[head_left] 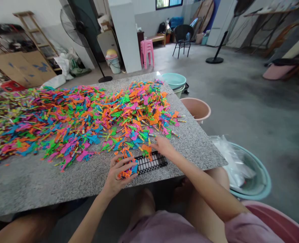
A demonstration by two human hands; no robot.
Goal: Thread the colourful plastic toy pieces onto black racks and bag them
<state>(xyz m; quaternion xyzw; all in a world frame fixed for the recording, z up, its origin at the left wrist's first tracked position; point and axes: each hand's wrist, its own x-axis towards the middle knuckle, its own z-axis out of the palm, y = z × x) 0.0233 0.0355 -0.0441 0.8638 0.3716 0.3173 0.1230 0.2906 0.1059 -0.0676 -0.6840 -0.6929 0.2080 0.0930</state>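
Sitting at the near edge of a speckled bench point(32, 182), a black rack point(151, 163) has both hands on it. The left hand point(119, 175) is wrapped round a bunch of orange plastic pieces point(125, 165) at the rack's left end, while the right hand point(163, 146) pinches one orange piece point(147, 150) just above the rack. A huge colourful pile point(83, 114) lies behind the rack.

The tabletop point(38, 182) is speckled grey stone, smooth with a dull sheen. The toy pieces point(88, 118) heaped on it are bright, glossy plastic. The black tray point(151, 163) looks matt plastic.
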